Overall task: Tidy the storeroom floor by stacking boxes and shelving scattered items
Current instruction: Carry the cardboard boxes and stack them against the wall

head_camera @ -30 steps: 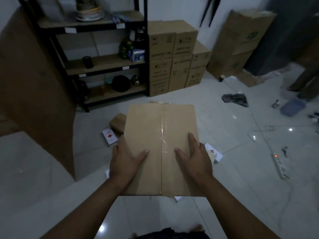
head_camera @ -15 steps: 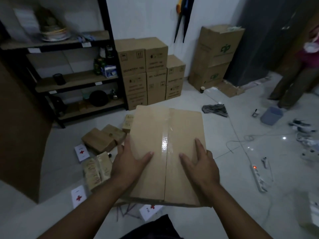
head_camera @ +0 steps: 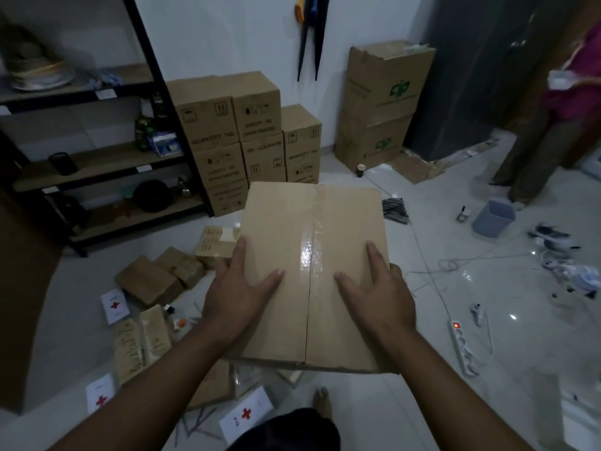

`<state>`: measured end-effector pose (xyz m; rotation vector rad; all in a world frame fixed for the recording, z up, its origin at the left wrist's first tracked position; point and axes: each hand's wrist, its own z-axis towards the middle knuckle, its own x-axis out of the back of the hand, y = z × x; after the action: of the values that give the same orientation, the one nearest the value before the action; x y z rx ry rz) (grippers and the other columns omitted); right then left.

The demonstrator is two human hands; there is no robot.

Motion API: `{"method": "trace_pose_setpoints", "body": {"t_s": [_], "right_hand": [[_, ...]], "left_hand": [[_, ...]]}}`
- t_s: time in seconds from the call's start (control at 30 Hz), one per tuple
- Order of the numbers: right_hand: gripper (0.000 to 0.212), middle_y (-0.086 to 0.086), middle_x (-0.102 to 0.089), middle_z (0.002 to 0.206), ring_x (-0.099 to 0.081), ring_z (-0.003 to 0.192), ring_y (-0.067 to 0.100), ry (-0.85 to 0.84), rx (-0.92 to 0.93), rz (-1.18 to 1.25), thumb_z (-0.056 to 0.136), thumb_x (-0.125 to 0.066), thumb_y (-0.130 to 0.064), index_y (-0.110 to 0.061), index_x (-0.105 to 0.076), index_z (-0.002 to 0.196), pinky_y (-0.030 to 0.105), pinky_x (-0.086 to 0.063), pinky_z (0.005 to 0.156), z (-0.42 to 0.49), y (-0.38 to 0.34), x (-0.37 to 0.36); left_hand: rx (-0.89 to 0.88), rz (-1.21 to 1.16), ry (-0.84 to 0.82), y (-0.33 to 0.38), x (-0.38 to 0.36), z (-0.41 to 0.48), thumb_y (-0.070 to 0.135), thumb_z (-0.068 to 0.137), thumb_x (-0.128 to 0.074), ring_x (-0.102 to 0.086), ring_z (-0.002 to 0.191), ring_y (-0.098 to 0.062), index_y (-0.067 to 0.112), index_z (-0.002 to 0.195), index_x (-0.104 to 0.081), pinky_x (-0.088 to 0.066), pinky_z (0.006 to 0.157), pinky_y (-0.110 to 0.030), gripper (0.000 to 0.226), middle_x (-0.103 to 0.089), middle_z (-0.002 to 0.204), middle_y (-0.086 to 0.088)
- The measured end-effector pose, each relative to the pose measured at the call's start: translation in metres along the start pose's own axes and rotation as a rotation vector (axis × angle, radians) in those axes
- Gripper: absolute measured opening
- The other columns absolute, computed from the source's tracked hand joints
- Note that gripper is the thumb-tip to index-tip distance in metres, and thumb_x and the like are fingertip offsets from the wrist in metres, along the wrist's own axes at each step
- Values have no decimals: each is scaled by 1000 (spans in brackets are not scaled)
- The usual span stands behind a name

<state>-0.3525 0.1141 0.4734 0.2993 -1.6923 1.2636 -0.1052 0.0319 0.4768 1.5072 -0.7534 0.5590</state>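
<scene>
I hold a taped brown cardboard box [head_camera: 312, 229] in front of me, above the floor. My left hand [head_camera: 240, 291] grips its left side with the thumb on top. My right hand [head_camera: 377, 294] grips its right side the same way. A stack of brown cartons [head_camera: 240, 131] stands against the back wall, beside a dark shelf unit [head_camera: 97, 157]. Small brown boxes [head_camera: 156, 281] and white cards with red crosses [head_camera: 113, 305] lie scattered on the floor at the left, partly hidden by the held box.
Two tall cartons with green logos [head_camera: 383, 102] stand at the back right. A power strip [head_camera: 463, 348] with cables, a grey bin [head_camera: 492, 218] and a dark cloth [head_camera: 395, 209] lie on the floor at right. A person [head_camera: 553, 131] stands far right. A brown panel [head_camera: 22, 288] stands left.
The view has swung right and lifted, showing more scattered items on the floor at the left. The box stays in both hands with the same grip.
</scene>
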Motion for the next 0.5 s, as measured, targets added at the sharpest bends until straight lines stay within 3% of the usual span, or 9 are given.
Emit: {"method": "trace_pose_setpoints", "body": {"t_s": [0.33, 0.5], "right_hand": [[93, 3, -49, 139, -55, 124, 26, -72, -48, -11, 78, -46, -88, -53, -10, 156, 45, -53, 98, 164, 68, 33], [91, 0, -50, 137, -56, 122, 25, -82, -52, 16, 77, -47, -89, -57, -11, 154, 46, -54, 96, 251, 88, 52]], "left_hand": [[65, -3, -20, 98, -100, 117, 90, 73, -52, -47, 135, -33, 55, 155, -4, -48, 105, -48, 101, -32, 159, -7], [58, 4, -13, 154, -130, 174, 82, 79, -56, -50, 131, -31, 53, 156, -5, -46, 100, -40, 97, -35, 155, -7]]}}
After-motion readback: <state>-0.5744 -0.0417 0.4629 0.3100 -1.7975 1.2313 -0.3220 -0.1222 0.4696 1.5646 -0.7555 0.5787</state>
